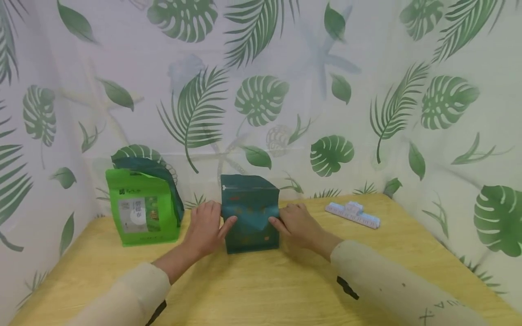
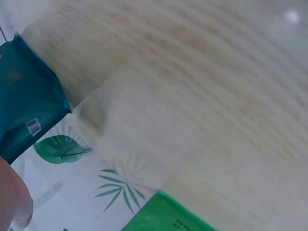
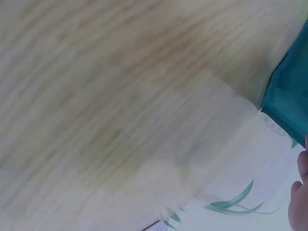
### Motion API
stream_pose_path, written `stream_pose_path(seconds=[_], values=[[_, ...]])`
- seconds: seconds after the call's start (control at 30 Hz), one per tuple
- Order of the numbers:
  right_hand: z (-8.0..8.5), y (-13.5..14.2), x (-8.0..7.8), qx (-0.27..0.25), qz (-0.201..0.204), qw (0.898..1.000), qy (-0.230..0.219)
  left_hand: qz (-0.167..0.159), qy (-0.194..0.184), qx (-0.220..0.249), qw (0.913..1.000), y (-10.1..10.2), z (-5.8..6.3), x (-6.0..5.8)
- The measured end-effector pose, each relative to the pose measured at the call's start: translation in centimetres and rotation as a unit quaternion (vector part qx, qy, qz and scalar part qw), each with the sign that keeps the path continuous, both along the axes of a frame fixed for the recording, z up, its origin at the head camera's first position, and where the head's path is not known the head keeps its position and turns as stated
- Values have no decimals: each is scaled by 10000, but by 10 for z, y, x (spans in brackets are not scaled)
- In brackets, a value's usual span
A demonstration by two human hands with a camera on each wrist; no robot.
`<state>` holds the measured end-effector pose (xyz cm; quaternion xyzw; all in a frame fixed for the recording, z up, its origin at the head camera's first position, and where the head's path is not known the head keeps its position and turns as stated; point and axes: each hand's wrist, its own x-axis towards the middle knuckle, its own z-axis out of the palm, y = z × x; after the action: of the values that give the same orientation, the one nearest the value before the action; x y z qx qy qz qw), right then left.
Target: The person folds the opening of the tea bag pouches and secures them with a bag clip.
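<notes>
A dark teal stand-up pouch (image 1: 252, 233) stands upright on the table, its top bent over to the right. My left hand (image 1: 205, 226) holds its left side, thumb across the front and the other fingers around the edge. On the opposite side my right hand (image 1: 299, 224) grips it the same way, thumb on the front face. The left wrist view catches the pouch (image 2: 29, 96) with a barcode near its lower corner, and only part of the hand. In the right wrist view just an edge of the pouch (image 3: 291, 91) and some fingertips (image 3: 303, 166) show.
To the left stands a bright green tea pouch (image 1: 165, 208), with another dark teal pouch (image 1: 171, 176) partly hidden behind it. A pale sealing clip (image 1: 352, 214) lies on the wooden table (image 1: 261, 290) at the back right. Leaf-patterned cloth (image 1: 285, 113) surrounds the table's back and sides.
</notes>
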<state>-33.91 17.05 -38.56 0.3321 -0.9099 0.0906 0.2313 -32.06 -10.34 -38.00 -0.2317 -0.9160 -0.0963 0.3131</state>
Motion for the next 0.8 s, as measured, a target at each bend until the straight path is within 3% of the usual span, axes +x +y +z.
stream_pose_path(seconds=[0.4, 0.63, 0.8], values=[[12, 1, -3, -224, -16, 9992, 323, -17, -95, -118, 9999, -4, 23, -1], [25, 3, -5, -396, -18, 9987, 315, -89, 231, -266, 9993, -6, 26, -6], [38, 3, -11, -461, -25, 9978, 470, -111, 404, -318, 9986, -8, 37, -7]])
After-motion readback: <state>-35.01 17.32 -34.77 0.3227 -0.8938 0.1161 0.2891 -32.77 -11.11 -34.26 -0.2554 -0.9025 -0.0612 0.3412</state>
